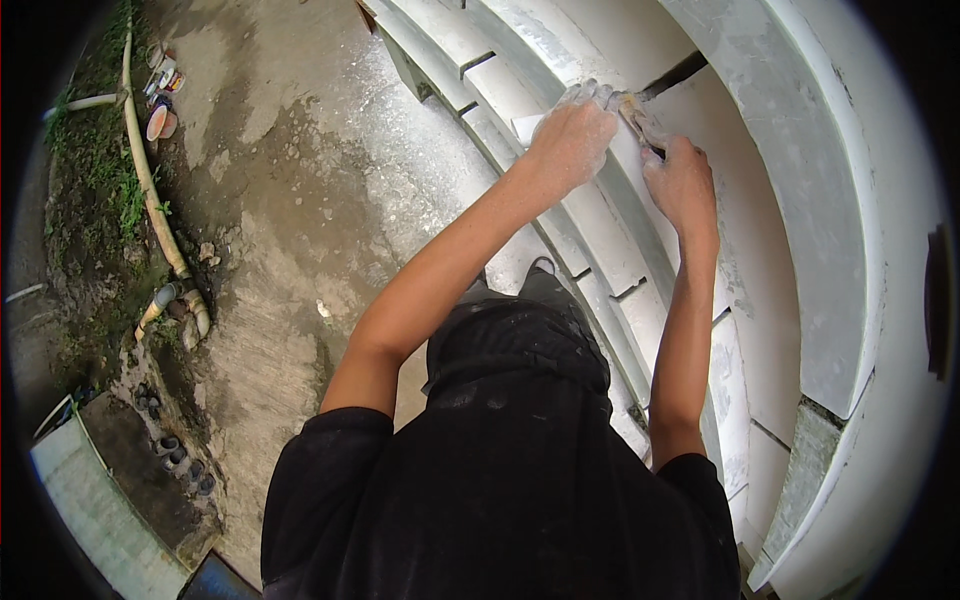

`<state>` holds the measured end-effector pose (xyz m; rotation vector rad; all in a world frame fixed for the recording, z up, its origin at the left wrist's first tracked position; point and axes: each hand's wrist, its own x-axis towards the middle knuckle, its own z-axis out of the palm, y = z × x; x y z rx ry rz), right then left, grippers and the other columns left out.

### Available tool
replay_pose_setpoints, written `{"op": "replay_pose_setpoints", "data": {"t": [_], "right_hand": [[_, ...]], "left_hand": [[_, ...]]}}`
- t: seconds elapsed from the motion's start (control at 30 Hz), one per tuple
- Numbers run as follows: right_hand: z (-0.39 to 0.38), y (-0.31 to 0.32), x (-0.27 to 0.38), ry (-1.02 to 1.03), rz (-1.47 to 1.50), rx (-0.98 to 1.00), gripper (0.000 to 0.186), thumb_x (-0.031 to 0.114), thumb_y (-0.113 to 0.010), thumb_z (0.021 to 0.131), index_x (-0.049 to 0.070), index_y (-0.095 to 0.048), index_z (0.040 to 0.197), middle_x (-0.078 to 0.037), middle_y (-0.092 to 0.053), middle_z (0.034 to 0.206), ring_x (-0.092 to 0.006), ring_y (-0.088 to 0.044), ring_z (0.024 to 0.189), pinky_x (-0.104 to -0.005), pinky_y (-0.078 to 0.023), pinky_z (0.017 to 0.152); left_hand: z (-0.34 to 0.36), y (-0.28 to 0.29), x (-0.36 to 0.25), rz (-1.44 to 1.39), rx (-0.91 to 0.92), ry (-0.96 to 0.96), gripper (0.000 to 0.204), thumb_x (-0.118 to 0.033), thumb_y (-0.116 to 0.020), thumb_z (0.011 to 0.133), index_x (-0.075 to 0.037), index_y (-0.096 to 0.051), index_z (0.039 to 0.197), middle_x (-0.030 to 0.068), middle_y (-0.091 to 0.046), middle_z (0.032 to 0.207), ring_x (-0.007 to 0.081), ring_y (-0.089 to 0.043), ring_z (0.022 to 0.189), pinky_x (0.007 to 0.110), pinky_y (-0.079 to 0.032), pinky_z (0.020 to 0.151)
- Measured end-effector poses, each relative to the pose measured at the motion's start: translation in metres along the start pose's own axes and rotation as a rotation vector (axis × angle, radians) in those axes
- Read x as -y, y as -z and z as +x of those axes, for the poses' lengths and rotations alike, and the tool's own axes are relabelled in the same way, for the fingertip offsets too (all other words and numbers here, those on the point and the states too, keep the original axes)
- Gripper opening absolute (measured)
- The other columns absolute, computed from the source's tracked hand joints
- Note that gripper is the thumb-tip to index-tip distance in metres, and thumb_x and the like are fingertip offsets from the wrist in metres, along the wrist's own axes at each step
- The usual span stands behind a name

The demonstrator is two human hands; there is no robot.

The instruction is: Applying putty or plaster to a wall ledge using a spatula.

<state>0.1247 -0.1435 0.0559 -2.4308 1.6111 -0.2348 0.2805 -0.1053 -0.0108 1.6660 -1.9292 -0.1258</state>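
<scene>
My right hand [682, 185] is closed around the dark handle of a brush [636, 118], whose tan bristle end points up and left. The bristle end is close to the fingers of my left hand [578, 135]. White powder coats that left hand, and its fingers are curled over a white slab [592, 225] in the stacked row. Whatever lies under the left fingers is hidden. A flat white piece [524, 128] sticks out beside the left wrist. Dark gaps separate the pale slabs near both hands.
A curved grey-white panel [800, 200] stands along the right. White dust covers part of the concrete floor [290, 150]. At the left are a bent pipe [148, 190], small tubs [161, 122], green plants and several dark shoes [172, 455]. A pale sheet [100, 510] lies lower left.
</scene>
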Motion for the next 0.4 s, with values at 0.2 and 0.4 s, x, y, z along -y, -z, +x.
{"op": "replay_pose_setpoints", "data": {"t": [0.2,0.4], "right_hand": [[-0.004,0.019,0.035,0.07,0.006,0.103,0.034,0.011,-0.059,0.084,0.006,-0.071,0.114,-0.025,-0.069,0.102,-0.0421,-0.066,0.095,-0.0469,-0.051,0.086],[-0.013,0.012,0.023,0.105,0.15,0.034,0.041,0.021,-0.065,0.089,0.008,-0.065,0.128,-0.028,-0.067,0.106,-0.0404,-0.065,0.1,-0.0456,-0.047,0.092]], "left_hand": [[0.003,0.013,0.01,-0.079,-0.048,0.087,0.007,0.005,-0.06,0.074,0.007,-0.063,0.079,0.0244,-0.065,0.092,0.041,-0.062,0.101,0.048,-0.049,0.094],[-0.015,0.009,0.0,-0.026,-0.2,-0.077,0.068,0.007,-0.057,0.071,0.006,-0.048,0.138,0.0254,-0.053,0.138,0.0402,-0.049,0.13,0.045,-0.036,0.115]]}}
